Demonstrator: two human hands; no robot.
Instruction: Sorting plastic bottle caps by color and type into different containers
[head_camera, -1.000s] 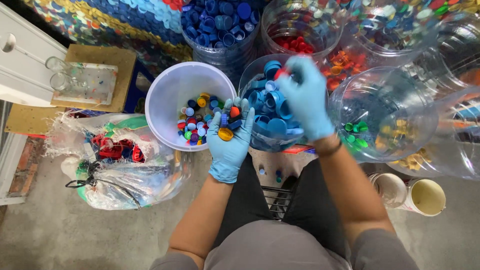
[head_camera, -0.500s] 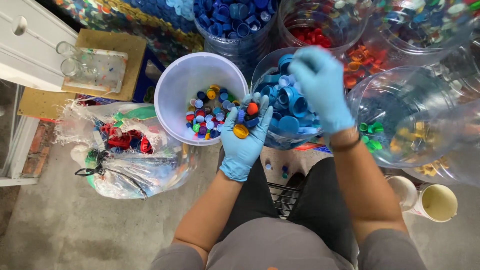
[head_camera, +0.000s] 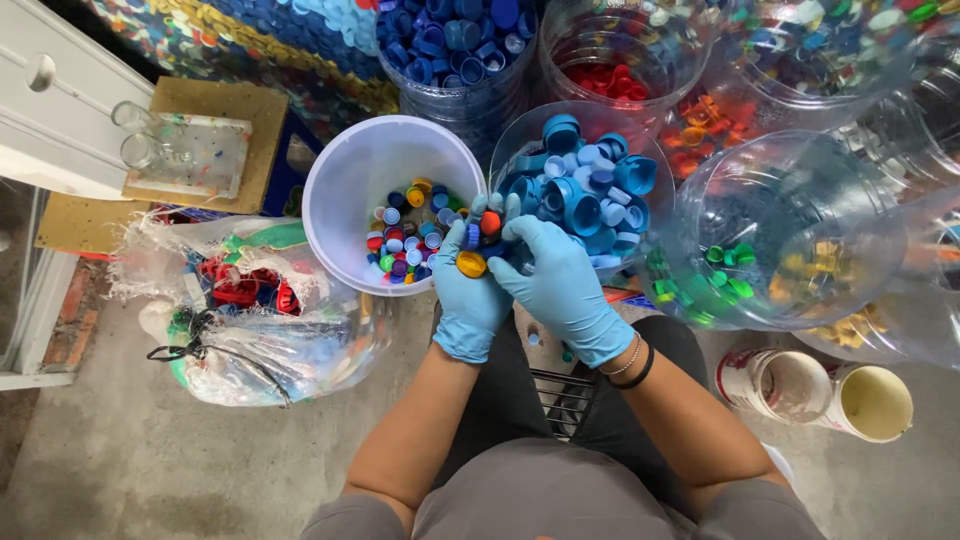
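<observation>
Both hands wear blue disposable gloves. Left hand (head_camera: 468, 300), palm up and cupped, cradles a small heap of plastic bottle caps (head_camera: 478, 240) over the near rim of the white plastic bucket (head_camera: 340, 170); at least three caps can be told apart: one orange-yellow, one red-orange, one blue. Right hand (head_camera: 560, 280) lies curled over the same heap, fingers (head_camera: 515, 235) touching the caps; whether it pinches one cannot be told.

Containers, counted: one white bucket holding a shallow layer of mixed-colour caps; one clear plastic tub of light-blue and mid-blue caps (head_camera: 590, 185) just right of it; one clear tub of dark-blue caps (head_camera: 455, 40) behind; one clear tub of red caps (head_camera: 615, 75); one large clear jug lying on its side with a few green caps (head_camera: 780, 230).

On the concrete floor (head_camera: 150, 460): one clear plastic bag of mixed items (head_camera: 260, 320) at left, and two paper cups (head_camera: 820, 390) lying on their sides at right.
</observation>
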